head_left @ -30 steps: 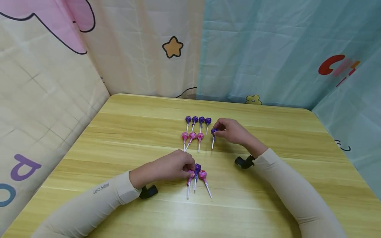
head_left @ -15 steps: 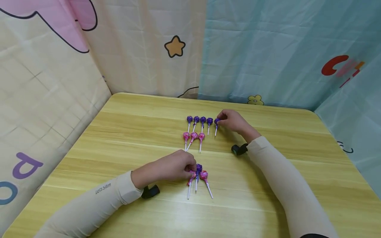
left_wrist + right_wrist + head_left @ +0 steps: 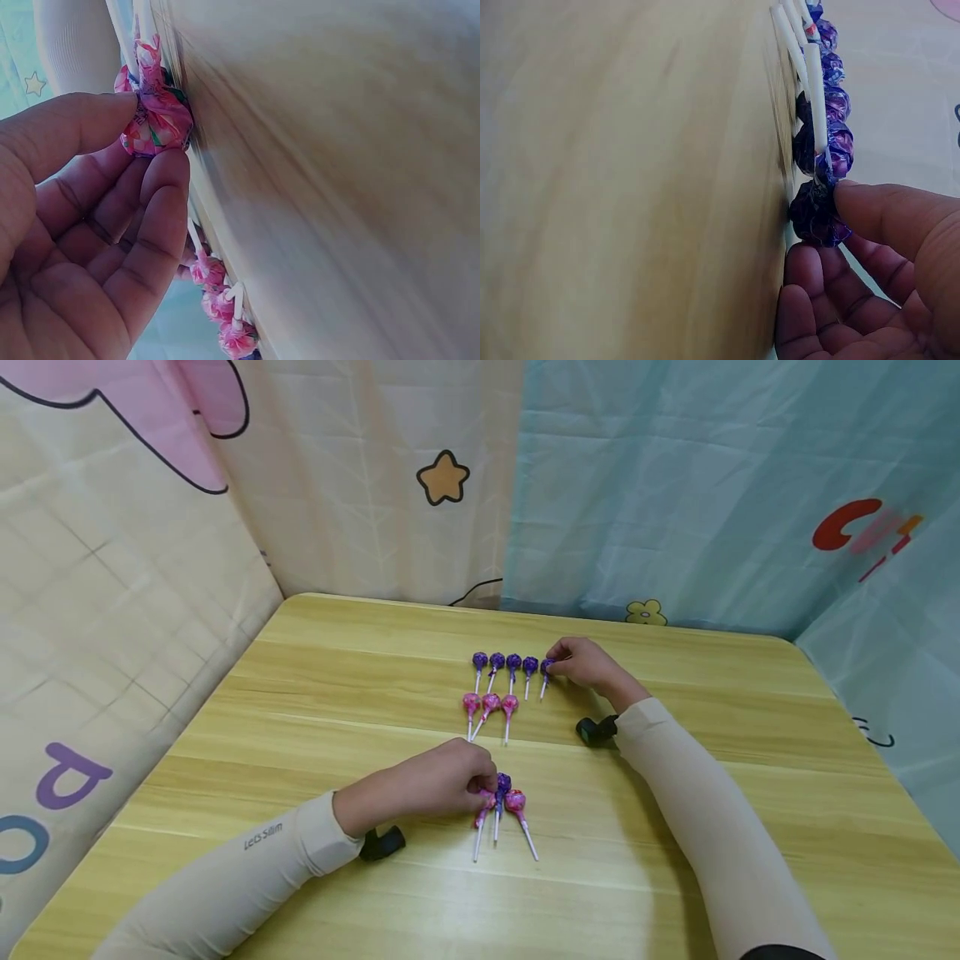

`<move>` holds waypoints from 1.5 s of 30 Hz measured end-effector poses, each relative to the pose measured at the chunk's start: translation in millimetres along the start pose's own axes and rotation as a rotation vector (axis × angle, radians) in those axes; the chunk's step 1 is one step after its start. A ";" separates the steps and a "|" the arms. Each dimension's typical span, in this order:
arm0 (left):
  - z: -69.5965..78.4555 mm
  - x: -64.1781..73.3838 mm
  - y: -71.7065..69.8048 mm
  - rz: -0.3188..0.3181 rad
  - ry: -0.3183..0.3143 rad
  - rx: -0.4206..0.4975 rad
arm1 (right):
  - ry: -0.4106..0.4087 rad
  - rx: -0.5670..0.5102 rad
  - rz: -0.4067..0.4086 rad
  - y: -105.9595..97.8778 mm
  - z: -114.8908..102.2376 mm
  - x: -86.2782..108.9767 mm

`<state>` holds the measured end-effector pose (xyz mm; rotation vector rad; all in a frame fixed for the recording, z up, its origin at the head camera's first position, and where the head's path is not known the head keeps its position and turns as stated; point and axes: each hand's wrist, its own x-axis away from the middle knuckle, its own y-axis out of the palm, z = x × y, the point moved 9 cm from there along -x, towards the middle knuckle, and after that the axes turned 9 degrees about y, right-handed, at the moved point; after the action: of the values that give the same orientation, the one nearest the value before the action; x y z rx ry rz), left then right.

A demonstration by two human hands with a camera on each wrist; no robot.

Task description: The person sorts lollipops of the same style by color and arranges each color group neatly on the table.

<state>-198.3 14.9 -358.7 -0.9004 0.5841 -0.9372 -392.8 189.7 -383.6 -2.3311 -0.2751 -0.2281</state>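
Note:
My right hand (image 3: 591, 667) pinches a purple-wrapped lollipop (image 3: 817, 217) by its head, at the right end of a row of purple lollipops (image 3: 513, 661) lying on the table. Below that row lie three pink lollipops (image 3: 491, 703) side by side, sticks toward me. Nearer to me, my left hand (image 3: 442, 781) holds a pink lollipop (image 3: 157, 124) between thumb and fingers, its head against the table. Beside it lie a purple lollipop (image 3: 502, 785) and another pink lollipop (image 3: 516, 802).
The wooden table (image 3: 337, 693) has rounded far corners. Printed curtains (image 3: 645, 485) hang close behind it and at both sides. A black wrist camera (image 3: 382, 843) sits under the left sleeve, and another black camera (image 3: 596, 731) under the right.
My right hand has carried its purple lollipop away from me to the end of the purple row, where it now lies in line. The left hand has kept its place.

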 end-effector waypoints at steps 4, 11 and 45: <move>-0.3 -0.2 0.0 0.001 -0.005 0.000 | -0.002 -0.003 -0.005 1.5 0.5 -1.7; -0.4 -0.4 0.0 -0.001 -0.008 0.002 | 0.004 0.001 -0.021 4.5 0.7 -1.9; -0.3 -1.4 0.7 -0.013 -0.034 -0.009 | 0.033 0.001 -0.023 4.8 2.1 -3.0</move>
<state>-198.9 16.1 -359.4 -0.9279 0.5545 -0.9300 -394.3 187.5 -389.0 -2.3221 -0.2863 -0.2776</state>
